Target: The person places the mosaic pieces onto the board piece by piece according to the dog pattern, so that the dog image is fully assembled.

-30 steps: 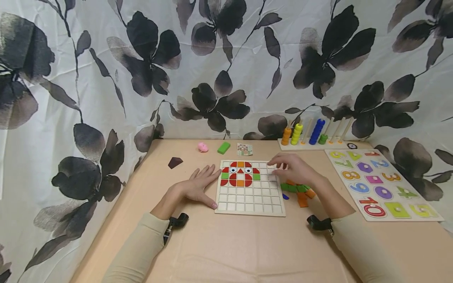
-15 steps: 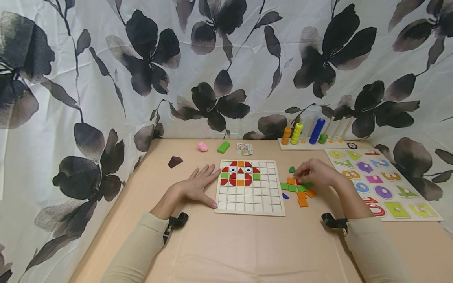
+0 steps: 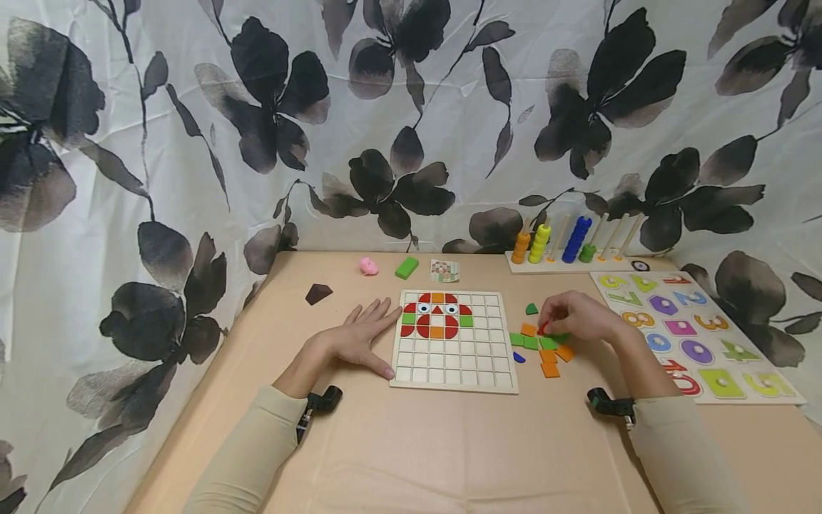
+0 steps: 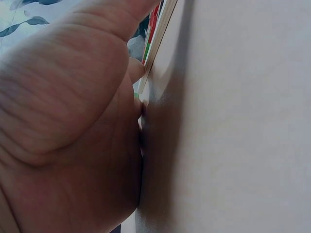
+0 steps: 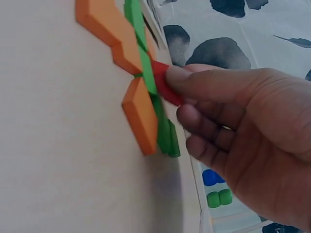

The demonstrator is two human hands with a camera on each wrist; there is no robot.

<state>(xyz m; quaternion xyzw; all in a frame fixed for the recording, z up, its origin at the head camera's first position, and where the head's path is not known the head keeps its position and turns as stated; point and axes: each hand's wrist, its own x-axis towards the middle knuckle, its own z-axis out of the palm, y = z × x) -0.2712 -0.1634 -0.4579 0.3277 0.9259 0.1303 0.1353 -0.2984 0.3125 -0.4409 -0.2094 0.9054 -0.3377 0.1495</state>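
Note:
A white grid board (image 3: 452,364) lies on the table with an owl-like picture of red, orange and green tiles in its upper left. My left hand (image 3: 356,339) rests spread at the board's left edge, thumb by the lower corner. To the right of the board, my right hand (image 3: 581,318) pinches a red tile (image 5: 163,82) between thumb and fingers. Beneath and around those fingers lies a loose cluster of green tiles (image 3: 523,342) and orange tiles (image 3: 550,370). The right hand hides part of this cluster.
A small blue piece (image 3: 519,357) and a green triangle (image 3: 531,309) lie beside the cluster. Behind the board are a pink object (image 3: 369,266), a green block (image 3: 407,268) and a picture card (image 3: 444,270). A bead stacker (image 3: 568,265) and number board (image 3: 648,371) stand right.
My right hand has moved from over the board's upper right to the loose tiles and now pinches a red one. The left hand has stayed in place.

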